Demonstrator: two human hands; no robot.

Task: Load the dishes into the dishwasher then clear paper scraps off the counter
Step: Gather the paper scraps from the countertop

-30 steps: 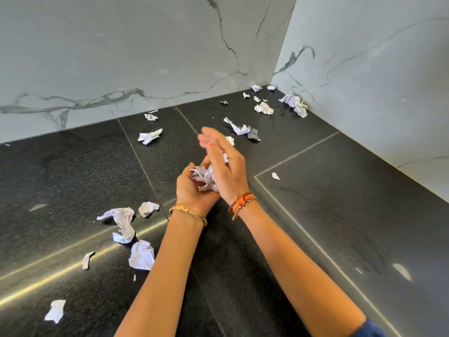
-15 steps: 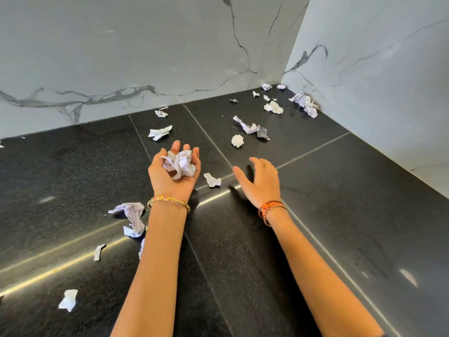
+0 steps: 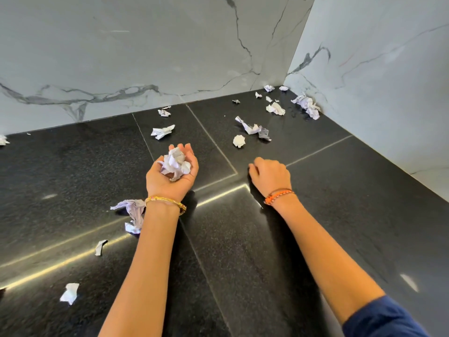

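- Left hand [image 3: 171,175] palm up, fingers curled loosely round a wad of crumpled paper scraps [image 3: 175,163].
- Right hand [image 3: 269,177] knuckles up on black bench [image 3: 340,215], fingers curled under; cannot tell if pinching anything.
- Loose scraps on bench: ball [image 3: 239,141] ahead of right hand, twisted strip [image 3: 252,128] beyond, long piece [image 3: 132,212] beside left wrist, cluster in far corner [image 3: 306,105].

2 hands [image 3: 172,176], 2 bracelets [image 3: 166,201], roughly 17 loose paper scraps [image 3: 162,132], 1 counter [image 3: 340,215].
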